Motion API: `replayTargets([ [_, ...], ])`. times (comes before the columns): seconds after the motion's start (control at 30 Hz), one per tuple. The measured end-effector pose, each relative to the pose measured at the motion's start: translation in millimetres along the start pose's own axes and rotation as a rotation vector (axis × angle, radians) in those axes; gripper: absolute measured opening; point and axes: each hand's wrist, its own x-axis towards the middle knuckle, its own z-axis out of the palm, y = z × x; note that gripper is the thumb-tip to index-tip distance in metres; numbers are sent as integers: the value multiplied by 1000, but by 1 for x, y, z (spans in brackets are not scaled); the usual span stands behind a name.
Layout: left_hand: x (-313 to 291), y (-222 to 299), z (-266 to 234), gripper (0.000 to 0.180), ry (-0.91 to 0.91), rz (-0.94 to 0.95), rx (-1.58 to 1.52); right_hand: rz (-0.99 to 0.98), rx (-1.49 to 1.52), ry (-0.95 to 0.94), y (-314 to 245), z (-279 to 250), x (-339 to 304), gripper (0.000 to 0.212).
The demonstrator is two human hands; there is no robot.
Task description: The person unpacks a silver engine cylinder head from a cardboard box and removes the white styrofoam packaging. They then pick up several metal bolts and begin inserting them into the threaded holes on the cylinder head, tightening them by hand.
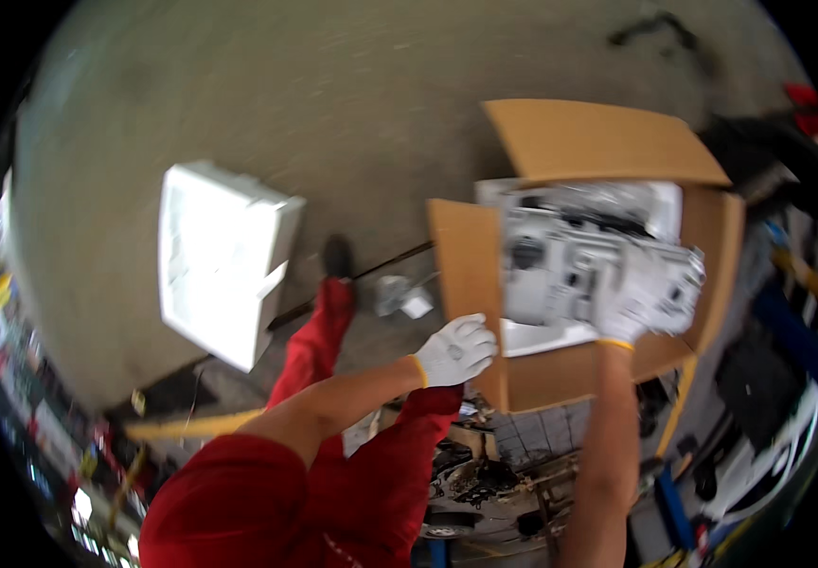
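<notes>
A cast metal part [549, 270], silvery grey and shaped like a gearbox or engine housing, lies in an open cardboard box [594, 381] at the right. My right hand [629, 298], in a white glove with a yellow cuff, reaches over the box's near side onto the part; motion blurs its fingers. White foam [546, 338] and clear plastic wrap [608, 199] surround the part. Just outside the box's left flap [469, 275] is my gloved left hand [454, 352]. Its fingers are loosely bent, slightly apart, with nothing visible in them; whether they touch the flap I cannot tell.
A white foam lid [215, 260] stands on the concrete floor [352, 123] at the left. Crumpled clear plastic [393, 295] lies between lid and box, near my dark shoe [337, 257]. Mechanical parts [475, 483] crowd the near side. The box's far flap [608, 142] sticks up and outward.
</notes>
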Motion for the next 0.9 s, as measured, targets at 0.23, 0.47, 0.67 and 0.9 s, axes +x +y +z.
replayTargets([
  [0.23,-163,-154,-102,20,238,-1042,44,-185,-45,21,-6,4,3,40],
  [0.47,-350,-312,-128,56,380,-1821,-66,-181,-189,-17,4,20,-11,49],
  [0.67,-467,-442,-57,57,310,-1679,-427,-305,-201,21,7,24,4,47],
  [0.9,-415,-464,-61,61,-8,-1637,168,-176,-306,-75,-7,19,1,45],
])
